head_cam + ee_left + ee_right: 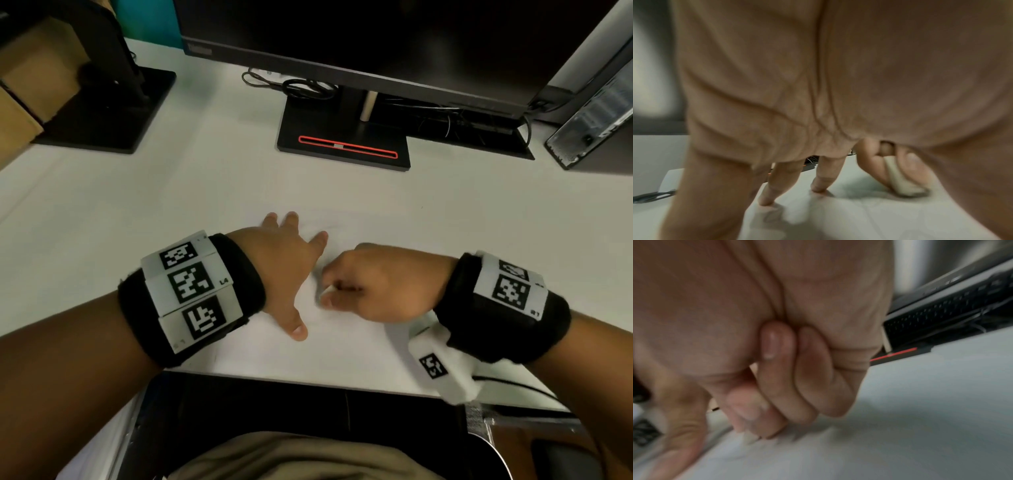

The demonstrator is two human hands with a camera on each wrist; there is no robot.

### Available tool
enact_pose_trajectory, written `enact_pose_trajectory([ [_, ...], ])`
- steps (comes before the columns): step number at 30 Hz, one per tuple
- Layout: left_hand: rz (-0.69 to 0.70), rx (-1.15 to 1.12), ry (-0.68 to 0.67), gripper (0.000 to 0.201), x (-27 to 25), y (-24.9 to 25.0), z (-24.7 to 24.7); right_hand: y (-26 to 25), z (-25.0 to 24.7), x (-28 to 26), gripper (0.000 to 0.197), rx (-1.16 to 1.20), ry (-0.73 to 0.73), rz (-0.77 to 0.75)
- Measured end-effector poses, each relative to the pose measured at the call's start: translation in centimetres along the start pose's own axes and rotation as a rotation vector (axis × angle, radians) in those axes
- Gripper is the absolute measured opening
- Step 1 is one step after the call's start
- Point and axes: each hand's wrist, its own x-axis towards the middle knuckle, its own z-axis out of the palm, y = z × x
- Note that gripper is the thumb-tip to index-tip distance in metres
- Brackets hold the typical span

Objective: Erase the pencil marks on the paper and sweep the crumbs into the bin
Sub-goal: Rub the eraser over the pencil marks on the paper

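A white counter (144,205) carries a black monitor stand with a red slot (344,145) at the back, cables beside it. Near the front edge lies the white sheet of paper (342,342), hard to tell from the surface. The left hand (284,274) presses on it with fingers spread flat. Just beside, the right hand (373,284) pinches a small off-white eraser (902,180) against the sheet. Bare counter lies between hands and stand.

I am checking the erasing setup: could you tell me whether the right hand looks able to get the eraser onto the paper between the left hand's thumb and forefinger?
Probably yes: the right hand pinches the eraser on the paper beside that open gap, nothing between.
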Motion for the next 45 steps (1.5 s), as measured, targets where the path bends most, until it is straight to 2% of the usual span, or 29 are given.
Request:
enact_pose_trajectory([
  [4,-0.01,0.016,0.008,0.14,0.0,0.1,-0.1,1.1,-1.1,0.3,0.032,0.006,0.109,0.075],
  [9,-0.02,0.037,0.017,0.139,-0.2,0.2,-0.2,-0.1,0.4,-0.7,0.027,0.039,-0.003,0.025],
  [13,-0.032,0.088,0.025,0.139,-0.3,0.3,-0.4,4.1,-0.9,-2.2,0.034,0.015,0.215,0.248],
  [15,-0.033,0.102,0.042,0.139,-0.3,0.3,-0.5,5.1,-0.8,-3.4,0.037,0.32,0.352,0.322],
  [18,-0.034,0.091,0.036,0.142,-0.1,0.5,-0.9,3.1,0.5,-5.1,0.026,1.066,0.458,0.257],
  [20,-0.029,0.095,0.013,0.147,0.2,0.7,-1.2,0.9,2.5,-5.2,0.018,1.489,0.325,0.168],
  [22,-0.025,0.11,0.003,0.15,0.4,1.0,-1.4,-0.8,4.7,-4.8,0.016,1.652,0.097,0.099],
  [23,-0.027,0.122,0.0,0.15,0.5,1.1,-1.4,-1.0,5.3,-4.5,0.016,1.704,0.036,0.099],
  [24,-0.028,0.135,-0.001,0.151,0.5,1.1,-1.3,-0.5,5.5,-4.3,0.016,1.78,0.041,0.13],
  [25,-0.028,0.14,-0.002,0.151,0.5,1.2,-1.3,0.7,5.3,-4.0,0.018,1.88,0.122,0.184],
  [26,-0.026,0.134,-0.006,0.152,0.4,1.1,-1.3,2.2,4.9,-3.9,0.019,1.997,0.263,0.236],
  [27,-0.024,0.12,-0.012,0.151,0.3,1.1,-1.3,3.9,4.3,-3.9,0.02,2.101,0.469,0.258],
  [29,-0.016,0.093,-0.019,0.152,0.1,1.0,-1.3,6.4,3.2,-4.6,0.027,2.143,0.914,0.27],
  [30,-0.004,0.09,-0.012,0.152,0.1,1.1,-1.3,6.7,3.0,-5.0,0.028,2.121,1.036,0.249],
  [31,0.012,0.091,0.002,0.153,0.2,1.1,-1.3,6.1,2.9,-5.5,0.027,2.12,1.049,0.208],
  [32,0.026,0.087,0.017,0.154,0.2,1.2,-1.3,4.9,2.9,-5.7,0.022,2.132,0.978,0.154],
  [33,0.038,0.077,0.027,0.154,0.2,1.2,-1.3,3.5,3.3,-5.6,0.014,2.131,0.849,0.114],
  [35,0.058,0.055,0.032,0.156,0.3,1.4,-1.2,0.7,4.5,-5.4,0.008,2.024,0.479,0.089],
  [37,0.072,0.055,0.03,0.157,0.3,1.3,-1.0,-0.1,5.6,-5.1,0.014,1.865,0.106,0.122],
  [38,0.074,0.055,0.027,0.157,0.3,1.3,-0.9,0.3,5.6,-5.0,0.024,1.84,0.018,0.153],
  [39,0.075,0.051,0.022,0.156,0.2,1.2,-0.8,1.3,5.3,-5.0,0.037,1.875,0.018,0.197],
  [40,0.075,0.046,0.017,0.155,0.2,1.2,-0.8,2.8,4.8,-4.9,0.048,1.952,0.103,0.243],
  [41,0.074,0.04,0.01,0.155,0.1,1.2,-0.8,4.6,4.2,-4.7,0.054,2.04,0.274,0.286],
  [44,0.037,-0.004,-0.024,0.155,-0.1,1.3,-0.8,8.4,2.2,-4.9,0.038,2.196,0.925,0.32],
  [45,0.011,-0.018,-0.033,0.156,-0.1,1.4,-0.8,8.8,1.9,-5.1,0.035,2.206,1.061,0.311],
])
